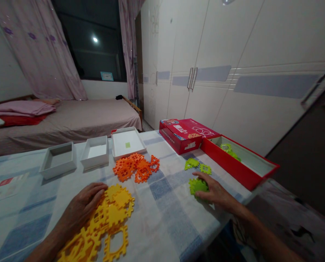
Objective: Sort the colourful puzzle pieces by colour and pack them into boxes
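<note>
My right hand (211, 188) has its thumb and fingers around a green toothed plastic piece (197, 186) at the table's right side. Just beyond it lie two more green pieces (205, 168). My left hand (88, 198) rests with its fingers stretched out along the edge of a heap of yellow toothed plastic pieces (115, 213); some pieces show square holes or open frames. A pile of orange pieces (133, 165) sits farther back, touched by neither hand.
A red box (182, 134) stands at the back right, beside a long open red tray (230, 163) holding some green pieces. White boxes (60, 174) (95, 160) and a white lid (128, 143) stand along the back left. A checked cloth covers the table (162, 218).
</note>
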{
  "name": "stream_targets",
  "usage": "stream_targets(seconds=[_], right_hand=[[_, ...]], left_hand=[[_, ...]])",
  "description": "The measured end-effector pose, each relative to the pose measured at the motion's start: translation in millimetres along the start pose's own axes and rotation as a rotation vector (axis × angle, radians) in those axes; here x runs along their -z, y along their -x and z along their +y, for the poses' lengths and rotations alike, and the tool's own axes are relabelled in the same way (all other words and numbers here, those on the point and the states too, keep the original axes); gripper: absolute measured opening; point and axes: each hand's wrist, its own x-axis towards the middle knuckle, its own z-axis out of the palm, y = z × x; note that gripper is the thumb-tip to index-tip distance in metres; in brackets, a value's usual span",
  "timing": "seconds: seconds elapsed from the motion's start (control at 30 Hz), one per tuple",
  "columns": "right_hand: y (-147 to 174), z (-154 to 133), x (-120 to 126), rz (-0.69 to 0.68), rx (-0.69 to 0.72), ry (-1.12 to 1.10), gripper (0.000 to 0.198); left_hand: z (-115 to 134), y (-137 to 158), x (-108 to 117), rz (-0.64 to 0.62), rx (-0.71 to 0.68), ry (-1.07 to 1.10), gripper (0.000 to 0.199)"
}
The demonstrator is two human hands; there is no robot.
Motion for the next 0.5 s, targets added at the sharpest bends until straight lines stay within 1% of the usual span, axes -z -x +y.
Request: stream_targets(seconds=[0.07, 0.13, 0.2, 0.23, 0.3, 0.33, 0.37, 0.4, 0.43, 0.5], right_hand=[[-6.3, 4.7, 15.9, 0.026, -0.042, -0.095, 0.06], [-18.6, 14.6, 45.5, 0.143, -0.082, -0.169, 0.062], [-35.4, 29.4, 86.0, 0.379, -0.119, -0.164, 0.067], [-44.3, 37.9, 107.8, 0.465, -0.127, -0.145, 0.068], [-60.2, 54.6, 147.4, 0.634, -0.168, -0.024, 0.063], [-66.2, 61.4, 162.5, 0.691, -0.204, 0.061, 0.063], [-70.6, 66.4, 172.9, 0.728, -0.229, 0.113, 0.064], [-73.2, 69.5, 178.0, 0.769, -0.247, 0.184, 0.063], [-74.2, 70.6, 177.4, 0.793, -0.239, 0.253, 0.062], [-72.8, 67.8, 160.9, 0.807, -0.162, 0.376, 0.054]], left_hand=[[-0.3, 0.3, -0.1, 0.006, -0.001, 0.006, 0.049], [-1.9, 0.7, -0.5, 0.005, 0.0, 0.011, 0.05], [-3.9, 0.7, -0.9, 0.0, 0.003, 0.01, 0.05], [-4.7, 0.7, -1.0, -0.005, 0.005, 0.008, 0.05], [-5.3, 0.3, -1.0, -0.011, 0.01, 0.005, 0.05], [-5.1, 0.2, -1.0, -0.013, 0.011, 0.006, 0.05], [-4.6, 0.1, -0.9, -0.015, 0.013, 0.008, 0.05], [-3.9, 0.0, -0.8, -0.014, 0.015, 0.011, 0.05], [-3.2, 0.1, -0.7, -0.013, 0.018, 0.013, 0.049], [-1.7, 0.4, -0.6, -0.018, 0.023, 0.017, 0.048]])
